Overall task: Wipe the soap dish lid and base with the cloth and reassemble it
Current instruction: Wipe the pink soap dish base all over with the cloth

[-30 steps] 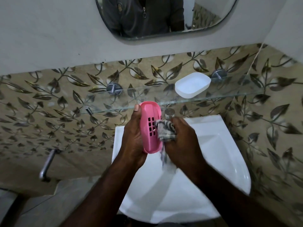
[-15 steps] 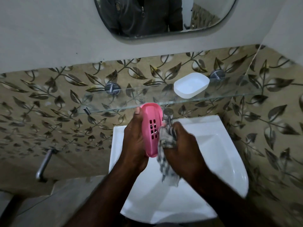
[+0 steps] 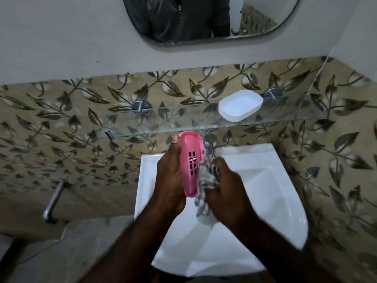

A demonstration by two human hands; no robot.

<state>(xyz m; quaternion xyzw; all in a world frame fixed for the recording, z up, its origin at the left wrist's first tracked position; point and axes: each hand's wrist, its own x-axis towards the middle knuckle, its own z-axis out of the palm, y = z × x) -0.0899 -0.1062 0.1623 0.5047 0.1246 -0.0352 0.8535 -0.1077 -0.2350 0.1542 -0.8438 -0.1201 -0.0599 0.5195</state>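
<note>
now our left hand grips the pink dish part, standing on end over the sink; our right hand squeezes the cloth against its right side; the white part sits on the shelf, up right

I count two hands of mine, my left hand and my right hand, with two bare forearms behind them. There are two soap dish pieces: one pink soap dish piece with slots and one white soap dish piece. Around them I see one checked cloth, one white sink, one tap, one glass shelf, one mirror showing one dark zipped jacket, two round metal shelf mounts, one small shelf clip and one metal pipe on the tiled wall.
</note>
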